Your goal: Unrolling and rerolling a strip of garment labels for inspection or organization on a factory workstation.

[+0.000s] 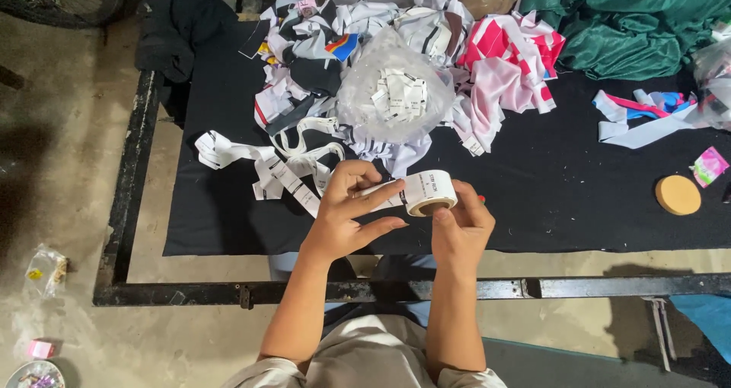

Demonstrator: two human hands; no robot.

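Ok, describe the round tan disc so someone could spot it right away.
Start at the black cloth covering the work surface and go to its right side. The tan disc lies flat near the front edge, beside a small pink packet; it alone is plain and round.

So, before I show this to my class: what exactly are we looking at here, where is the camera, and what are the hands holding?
There is one picture, from a camera on a person's head, looking down at their own bare hands. The right hand holds a roll of white labels; the left hand pinches its loose strip. In front lies a black cloth on a metal frame. On the cloth are fabric scraps, a clear bag of labels, green fabric and a round tan disc.
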